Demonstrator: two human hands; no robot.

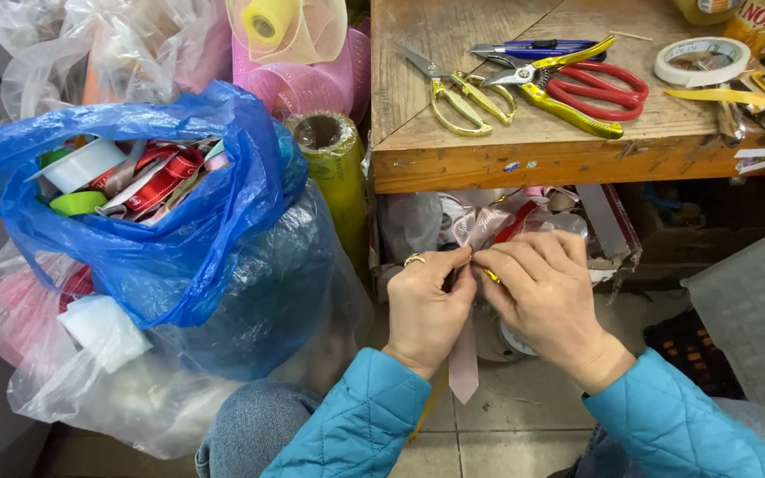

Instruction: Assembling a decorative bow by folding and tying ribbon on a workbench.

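Fingers [469, 258] of both hands meet at one spot, pinched shut on a pale pink satin ribbon [464, 358] where it is gathered. The left hand [425, 305], a ring on one finger, clamps the gather from the left; the right hand [546, 296] closes on it from the right, with a small yellow piece, too hidden to identify, at its fingertips. Step in hand, as judged: shaping and securing a ribbon bow at its centre. The next move appears to call for steady pinch pressure while the centre is bound. Ribbon loops rise above the knuckles; one flat tail hangs straight down between the teal quilted sleeves, above the tiled floor. Outward: a wooden desk [524, 150] carries gold-handled scissors [464, 93], red-handled shears [591, 88] and a white tape roll [701, 60]. At left, a blue plastic bag [223, 257] holds ribbon spools.
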